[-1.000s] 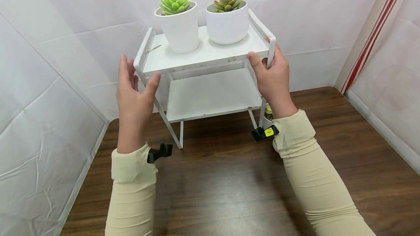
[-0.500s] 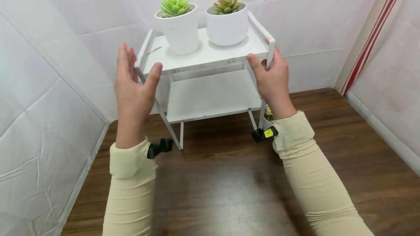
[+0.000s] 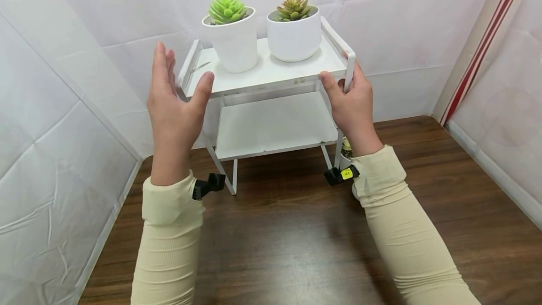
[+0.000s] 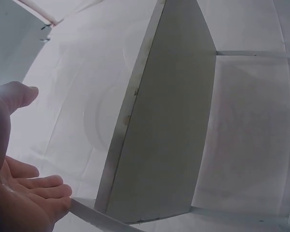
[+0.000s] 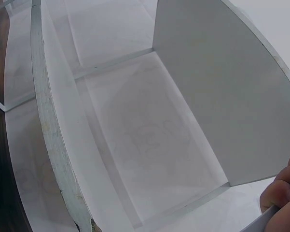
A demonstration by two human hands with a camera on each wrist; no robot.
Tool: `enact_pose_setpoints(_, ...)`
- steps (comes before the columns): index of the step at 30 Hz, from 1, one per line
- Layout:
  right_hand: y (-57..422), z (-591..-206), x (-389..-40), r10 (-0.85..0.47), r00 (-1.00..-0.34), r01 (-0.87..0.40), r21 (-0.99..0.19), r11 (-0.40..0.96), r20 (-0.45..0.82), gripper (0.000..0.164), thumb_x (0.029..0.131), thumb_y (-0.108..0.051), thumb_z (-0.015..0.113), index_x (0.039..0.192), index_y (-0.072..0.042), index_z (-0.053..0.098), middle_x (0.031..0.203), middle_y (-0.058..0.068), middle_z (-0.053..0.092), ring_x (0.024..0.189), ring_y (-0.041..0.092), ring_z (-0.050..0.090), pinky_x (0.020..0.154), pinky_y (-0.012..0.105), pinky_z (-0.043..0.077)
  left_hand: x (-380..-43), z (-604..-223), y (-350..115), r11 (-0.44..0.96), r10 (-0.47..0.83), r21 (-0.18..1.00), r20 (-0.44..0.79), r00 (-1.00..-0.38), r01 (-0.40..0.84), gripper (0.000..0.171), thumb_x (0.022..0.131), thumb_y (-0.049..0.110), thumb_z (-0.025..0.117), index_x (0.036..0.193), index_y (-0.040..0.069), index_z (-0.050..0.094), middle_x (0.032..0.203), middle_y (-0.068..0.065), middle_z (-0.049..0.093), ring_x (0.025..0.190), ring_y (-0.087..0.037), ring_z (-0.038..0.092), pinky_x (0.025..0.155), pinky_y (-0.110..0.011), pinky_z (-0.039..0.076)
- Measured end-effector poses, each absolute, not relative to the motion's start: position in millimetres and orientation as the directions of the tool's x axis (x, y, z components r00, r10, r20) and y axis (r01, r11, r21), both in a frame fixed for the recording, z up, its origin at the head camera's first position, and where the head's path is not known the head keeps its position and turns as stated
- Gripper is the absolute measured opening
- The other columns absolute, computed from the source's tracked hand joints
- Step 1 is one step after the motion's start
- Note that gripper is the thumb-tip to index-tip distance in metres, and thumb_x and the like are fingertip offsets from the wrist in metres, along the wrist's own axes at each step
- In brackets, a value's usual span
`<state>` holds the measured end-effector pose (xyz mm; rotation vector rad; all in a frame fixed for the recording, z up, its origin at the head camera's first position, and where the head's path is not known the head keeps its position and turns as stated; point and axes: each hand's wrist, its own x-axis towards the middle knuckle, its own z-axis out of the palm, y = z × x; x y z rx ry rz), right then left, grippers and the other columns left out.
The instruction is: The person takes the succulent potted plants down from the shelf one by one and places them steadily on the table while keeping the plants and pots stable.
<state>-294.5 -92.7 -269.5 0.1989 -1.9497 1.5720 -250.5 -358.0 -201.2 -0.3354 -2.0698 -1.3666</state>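
A white two-tier shelf [image 3: 277, 124] stands on the table. On its top board are two white pots: a tapered pot [image 3: 235, 46] with a bright green succulent, and a rounder pot [image 3: 293, 39] with a reddish-green one. My right hand [image 3: 353, 102] grips the shelf's right front upright, thumb at the top board's front edge; its curled fingers [image 5: 280, 191] show in the right wrist view. My left hand [image 3: 171, 112] is beside the left front corner, fingers straight and thumb apart. In the left wrist view its little finger [image 4: 60, 208] comes right at the side rail.
A third small potted plant [image 3: 346, 148] stands by the shelf's right leg, partly hidden behind my right wrist. The brown wooden table [image 3: 279, 239] reaches to white sheeting [image 3: 402, 36] at the back and sides. A red-striped strip [image 3: 478, 60] runs down the right corner.
My left hand has moved upward along the shelf's left front corner, its thumb now higher, over the top board's front edge. My right hand keeps its grip, and the shelf and pots stay in place.
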Motion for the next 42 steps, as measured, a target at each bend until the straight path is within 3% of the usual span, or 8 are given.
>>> enact_pose_setpoints(8,-93.0,-270.9,-295.9,0.259,-0.795,-0.479,-0.83,0.286,0.548,0.06,0.093,-0.028,0.066,0.146,-0.013,0.043,0.087,-0.006,0.048,0.067,0.01,0.035,0.064,0.024,0.034,-253.6,-195.0,-352.9,0.394,-0.106,0.742,0.622,-0.776,0.542,0.087,0.085,0.025,0.068,0.154,0.003,0.019,0.158,-0.009,0.03,0.144,-0.007,0.029,0.114,-0.015,0.023)
enact_pose_setpoints(15,-93.0,-270.5,-295.4,0.258,-0.792,-0.486,-0.827,0.283,0.553,0.059,0.093,-0.028,0.065,0.146,-0.013,0.044,0.083,-0.006,0.049,0.066,0.011,0.036,0.063,0.024,0.034,-257.5,-189.4,-346.7,0.418,-0.074,0.763,0.569,-0.819,0.493,0.087,0.088,0.029,0.067,0.156,0.008,0.016,0.159,-0.007,0.027,0.144,-0.009,0.03,0.114,-0.018,0.026)
enact_pose_setpoints(21,-90.9,-271.2,-295.0,0.259,-0.789,-0.49,-0.825,0.281,0.557,0.06,0.093,-0.029,0.066,0.146,-0.014,0.044,0.098,-0.003,0.055,0.07,0.011,0.038,0.065,0.024,0.036,-269.7,-191.3,-343.3,0.458,-0.054,0.765,0.533,-0.844,0.454,0.09,0.088,0.032,0.069,0.156,0.012,0.014,0.16,-0.004,0.025,0.145,-0.01,0.029,0.114,-0.018,0.028)
enact_pose_setpoints(26,-89.0,-272.9,-295.5,0.262,-0.783,-0.495,-0.82,0.287,0.565,0.06,0.093,-0.03,0.066,0.147,-0.015,0.043,0.101,-0.001,0.056,0.068,0.01,0.037,0.064,0.024,0.035,-285.8,-196.5,-342.4,0.475,-0.047,0.769,0.508,-0.86,0.428,0.092,0.087,0.037,0.069,0.157,0.016,0.013,0.16,-0.002,0.026,0.144,-0.01,0.03,0.112,-0.016,0.029)
enact_pose_setpoints(36,-89.5,-270.1,-293.9,0.251,-0.768,-0.519,-0.803,0.294,0.589,0.06,0.093,-0.026,0.065,0.146,-0.009,0.043,0.127,0.013,0.059,0.079,0.011,0.044,0.069,0.023,0.038,-303.5,-192.6,-337.3,0.53,-0.054,0.769,0.451,-0.891,0.357,0.096,0.085,0.048,0.068,0.157,0.023,0.01,0.159,0.0,0.028,0.142,-0.008,0.034,0.109,-0.015,0.032)
enact_pose_setpoints(39,-90.1,-269.5,-294.0,0.251,-0.776,-0.51,-0.81,0.289,0.578,0.06,0.093,-0.027,0.065,0.146,-0.01,0.042,0.128,0.012,0.059,0.081,0.013,0.045,0.07,0.023,0.039,-305.9,-191.5,-336.5,0.541,-0.06,0.772,0.432,-0.9,0.335,0.096,0.085,0.05,0.067,0.157,0.023,0.008,0.159,0.001,0.027,0.142,-0.009,0.034,0.11,-0.016,0.033)
enact_pose_setpoints(42,-90.1,-269.5,-294.1,0.254,-0.783,-0.5,-0.817,0.287,0.568,0.06,0.093,-0.028,0.065,0.146,-0.01,0.042,0.115,0.01,0.06,0.074,0.013,0.041,0.067,0.024,0.037,-307.7,-190.6,-335.7,0.543,-0.063,0.778,0.414,-0.908,0.317,0.097,0.086,0.05,0.066,0.157,0.023,0.006,0.16,0.0,0.026,0.143,-0.011,0.034,0.11,-0.018,0.033)
